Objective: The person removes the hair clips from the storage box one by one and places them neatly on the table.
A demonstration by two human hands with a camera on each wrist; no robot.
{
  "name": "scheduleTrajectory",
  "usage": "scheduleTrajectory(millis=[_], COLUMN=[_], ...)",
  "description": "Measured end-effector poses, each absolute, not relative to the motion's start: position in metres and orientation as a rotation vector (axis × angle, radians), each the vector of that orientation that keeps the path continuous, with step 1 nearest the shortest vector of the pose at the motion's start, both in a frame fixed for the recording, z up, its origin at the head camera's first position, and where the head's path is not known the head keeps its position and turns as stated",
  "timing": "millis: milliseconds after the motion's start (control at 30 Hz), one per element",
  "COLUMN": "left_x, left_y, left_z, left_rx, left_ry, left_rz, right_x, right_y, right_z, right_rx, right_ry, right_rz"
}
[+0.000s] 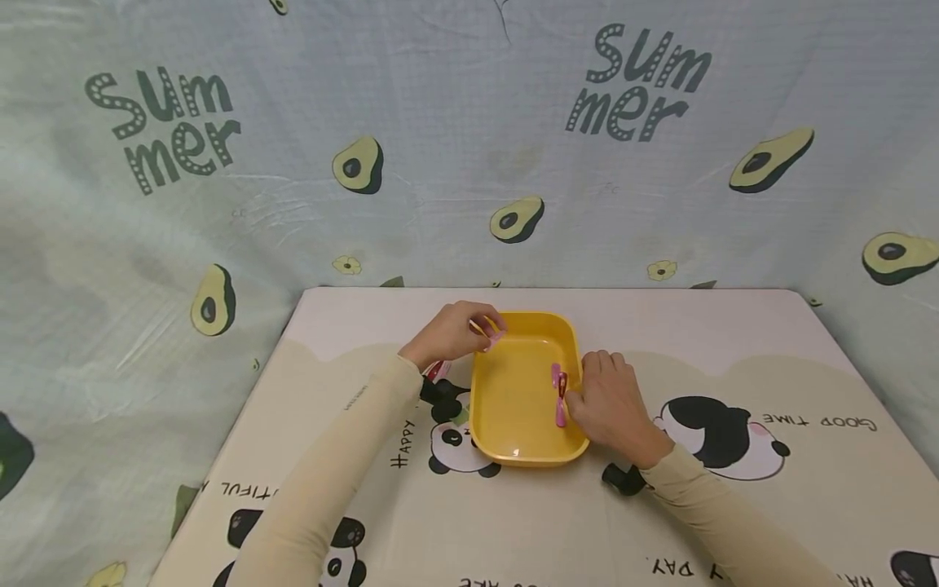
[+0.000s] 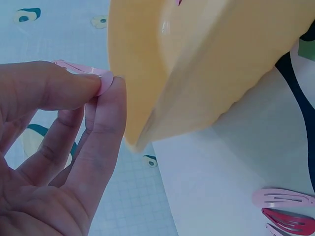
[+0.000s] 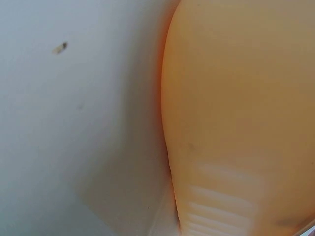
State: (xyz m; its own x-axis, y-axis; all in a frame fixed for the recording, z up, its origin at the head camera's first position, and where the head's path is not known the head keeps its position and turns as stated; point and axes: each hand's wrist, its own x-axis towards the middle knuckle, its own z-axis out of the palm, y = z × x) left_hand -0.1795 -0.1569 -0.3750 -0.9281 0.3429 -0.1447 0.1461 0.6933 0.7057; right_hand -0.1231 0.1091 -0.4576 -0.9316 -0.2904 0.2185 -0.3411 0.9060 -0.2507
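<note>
A yellow tray lies on the table, with pink and red hair clips inside near its right wall. At the far left corner of the tray, my left hand pinches a pale pink snap hair clip between thumb and fingertip, close to the rim. My right hand grips the tray's right rim, thumb over the edge. The right wrist view shows only the tray's outer wall up close, with the hand itself out of sight.
More snap clips lie on the table left of the tray, among them a pink clip and a dark red clip, partly hidden by the left wrist in the head view. A printed panda cloth covers the table. Behind hangs an avocado-print curtain.
</note>
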Motion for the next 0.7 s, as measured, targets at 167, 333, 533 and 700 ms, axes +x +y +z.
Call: scheduleTrajectory(millis=[167, 333, 533, 700], left_x=[-0.179, -0.179, -0.180, -0.182], left_y=[-0.164, -0.172, -0.183, -0.194], left_z=[-0.374, -0.374, -0.375, -0.374], left_rx=[0.373, 0.369, 0.309, 0.299], left_ry=[2.632, 2.642, 2.652, 2.679], left_rz=[1.088, 1.113, 1.130, 1.122], right_x=[-0.123, -0.123, -0.123, -0.123], right_y=[0.109, 0.109, 0.108, 0.108], right_z=[-0.458, -0.459, -0.458, -0.457], right_rx=[0.477, 0.475, 0.470, 0.472], right_ry=[-2.897, -2.904, -2.914, -2.913], right_rz=[0.429, 0.422, 0.427, 0.418])
